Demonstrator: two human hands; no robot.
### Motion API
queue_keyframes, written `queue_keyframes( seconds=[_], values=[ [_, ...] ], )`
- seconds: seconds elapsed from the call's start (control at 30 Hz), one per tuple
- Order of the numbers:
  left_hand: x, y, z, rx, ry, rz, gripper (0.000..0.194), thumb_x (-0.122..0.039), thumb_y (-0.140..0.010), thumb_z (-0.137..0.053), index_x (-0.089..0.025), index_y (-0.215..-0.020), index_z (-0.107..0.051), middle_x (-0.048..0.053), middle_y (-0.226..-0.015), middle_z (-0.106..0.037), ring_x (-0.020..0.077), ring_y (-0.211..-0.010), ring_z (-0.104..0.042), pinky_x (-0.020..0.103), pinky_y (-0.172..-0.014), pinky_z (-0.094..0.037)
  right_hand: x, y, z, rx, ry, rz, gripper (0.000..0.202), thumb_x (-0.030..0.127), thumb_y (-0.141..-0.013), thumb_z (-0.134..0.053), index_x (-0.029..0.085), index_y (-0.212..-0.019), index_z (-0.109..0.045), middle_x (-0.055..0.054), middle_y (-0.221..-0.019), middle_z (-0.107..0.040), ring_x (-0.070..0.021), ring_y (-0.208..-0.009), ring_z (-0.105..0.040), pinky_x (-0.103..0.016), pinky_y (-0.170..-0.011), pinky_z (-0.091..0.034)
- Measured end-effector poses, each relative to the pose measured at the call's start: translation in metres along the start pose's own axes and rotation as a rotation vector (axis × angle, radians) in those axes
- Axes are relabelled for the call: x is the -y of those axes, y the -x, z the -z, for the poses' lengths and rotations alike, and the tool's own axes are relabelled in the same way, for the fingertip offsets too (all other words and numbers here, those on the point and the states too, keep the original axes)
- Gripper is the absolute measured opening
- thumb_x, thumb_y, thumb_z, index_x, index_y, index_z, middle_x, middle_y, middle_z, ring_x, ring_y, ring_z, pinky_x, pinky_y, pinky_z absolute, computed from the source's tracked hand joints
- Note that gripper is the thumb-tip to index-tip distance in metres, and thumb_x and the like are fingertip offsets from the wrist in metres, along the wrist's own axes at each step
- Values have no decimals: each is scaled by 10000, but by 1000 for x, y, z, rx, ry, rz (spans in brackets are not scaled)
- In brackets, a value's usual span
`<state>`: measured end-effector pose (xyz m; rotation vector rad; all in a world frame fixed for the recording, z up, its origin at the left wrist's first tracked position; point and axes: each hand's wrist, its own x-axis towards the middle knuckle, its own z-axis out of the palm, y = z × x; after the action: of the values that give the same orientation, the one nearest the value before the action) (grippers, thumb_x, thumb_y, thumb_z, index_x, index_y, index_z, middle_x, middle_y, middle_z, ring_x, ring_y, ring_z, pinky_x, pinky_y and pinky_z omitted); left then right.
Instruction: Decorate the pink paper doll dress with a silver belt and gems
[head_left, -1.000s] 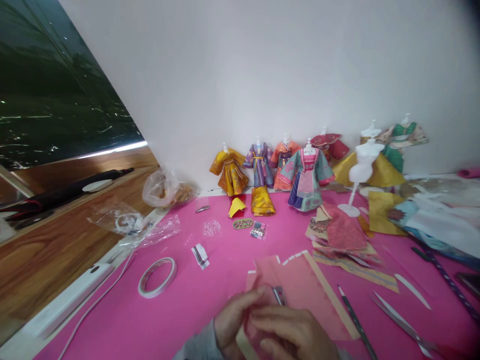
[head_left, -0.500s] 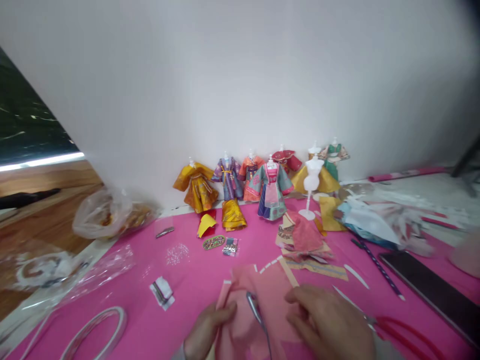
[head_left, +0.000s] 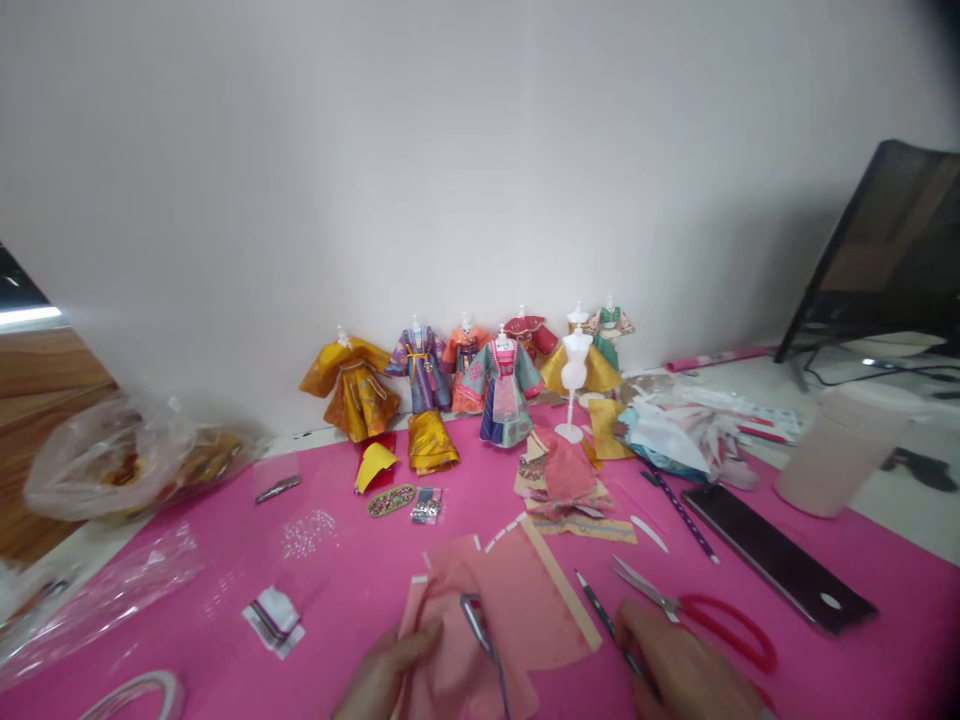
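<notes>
My left hand [head_left: 390,665] is closed on the left edge of a salmon-pink cloth piece [head_left: 525,590], its thumb pressed on top. The cloth has pale strips along its edges. A slim grey metal tool [head_left: 480,630] with a rounded end lies on the cloth; its kind is unclear. To the right of the cloth, my right hand [head_left: 675,660] has its fingers curled round a dark pen [head_left: 598,605] that slants toward the upper left. Red-handled scissors [head_left: 694,605] lie partly spread just beyond that hand.
Small dressed mannequins [head_left: 502,390] and a bare white mannequin [head_left: 575,370] stand by the wall. Fabric scraps [head_left: 566,470], a spotted pen [head_left: 682,515], a dark phone [head_left: 780,555] and a pale cup [head_left: 840,450] are at right. A tape roll [head_left: 169,690] and plastic bag [head_left: 112,450] are at left.
My view has turned to the right. My right hand has moved off the cloth's right edge to the pen, which now shows in its fingers. My left hand keeps its hold on the cloth.
</notes>
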<state>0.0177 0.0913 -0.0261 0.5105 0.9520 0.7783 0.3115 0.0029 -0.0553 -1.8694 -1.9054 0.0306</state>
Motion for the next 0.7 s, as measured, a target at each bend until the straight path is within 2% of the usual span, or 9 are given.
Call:
queue_keyframes(
  seconds=[0.1,0.17,0.23,0.33,0.43,0.5,0.57,0.63,0.7],
  values=[
    [1,-1,0,12,23,-9,423,-245,-634,-834,-107,-1012,-703,127,-908,-765,342,-946,-698,392,-852,-523,-11,-13,31,163,60,-99,184,185,-819,-470,291,-939,-562,22,-726,-703,-201,-671,-701,-287,-545,-424],
    [1,-1,-1,-14,17,3,497,-250,-628,-834,-120,-1083,-679,121,-894,-767,351,-924,-704,412,-831,-531,-28,-30,53,185,128,-163,208,243,-873,-443,280,-1046,-552,4,-701,-695,-218,-674,-693,-299,-551,-404],
    [0,0,-2,-41,4,6,550,-240,-622,-831,-108,-1126,-655,121,-853,-767,355,-881,-714,418,-797,-540,-49,-49,69,145,224,-256,246,217,-858,-464,256,-1081,-561,-30,-752,-713,-241,-685,-690,-311,-554,-377],
    [-1,2,-5,-48,10,13,539,-215,-621,-816,-86,-1117,-651,116,-787,-763,340,-811,-725,395,-745,-548,-79,-73,73,115,293,-296,231,189,-824,-515,200,-1033,-612,-117,-830,-727,-287,-737,-691,-321,-552,-351],
    [1,3,-5,-15,38,33,439,-221,-616,-805,-67,-1010,-685,119,-711,-752,331,-732,-727,380,-688,-550,-96,-86,67,118,307,-283,224,120,-785,-534,200,-963,-644,-115,-838,-733,-285,-756,-694,-321,-579,-366],
    [5,3,-6,29,55,-1,334,-220,-637,-788,-66,-920,-700,125,-705,-749,314,-719,-726,367,-686,-548,-95,-88,64,118,294,-275,198,119,-785,-533,186,-927,-653,-138,-872,-731,-304,-775,-691,-342,-608,-387],
    [11,3,-6,70,75,-49,251,-210,-666,-764,-71,-866,-701,129,-723,-750,297,-726,-725,359,-697,-547,-82,-88,63,112,251,-252,173,169,-818,-519,161,-933,-648,-183,-962,-709,-329,-846,-677,-371,-653,-409],
    [15,4,-7,82,96,-81,226,-199,-684,-740,-76,-868,-695,127,-736,-750,291,-730,-724,361,-703,-545,-57,-84,63,118,172,-205,210,263,-873,-468,167,-965,-631,-181,-1014,-682,-312,-862,-664,-378,-676,-423],
    [17,4,-9,61,107,-98,245,-176,-686,-724,-82,-908,-686,118,-740,-750,285,-723,-723,362,-706,-543,-21,-79,59,188,42,-108,239,358,-909,-418,234,-897,-622,-70,-832,-690,-229,-736,-648,-327,-635,-431]
  ],
)
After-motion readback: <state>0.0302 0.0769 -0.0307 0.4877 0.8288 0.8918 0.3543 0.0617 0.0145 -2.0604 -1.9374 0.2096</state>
